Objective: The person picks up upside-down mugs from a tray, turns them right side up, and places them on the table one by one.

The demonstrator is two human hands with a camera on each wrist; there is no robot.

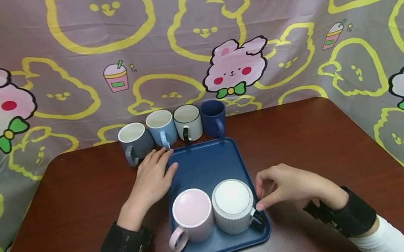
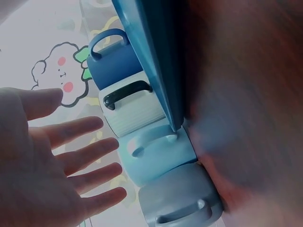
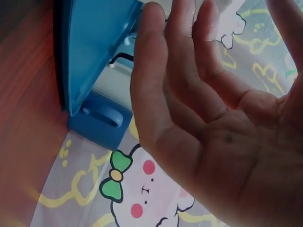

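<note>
A blue tray lies on the table. On its near half stand a pink mug and a ribbed white-grey mug with a black handle; both appear bottom up. My left hand hovers with spread fingers by the tray's far left corner, near the grey mug and the light blue mug; it holds nothing. Just right of the ribbed mug, my right hand has loosely bent fingers, its thumb close to the black handle. Whether the thumb touches it I cannot tell. Nothing shows in the right palm.
Beyond the tray, a row of upright mugs continues with a white mug with a black rim and handle, and a dark blue mug. Behind the brown table hangs a patterned cloth with cartoon rabbits.
</note>
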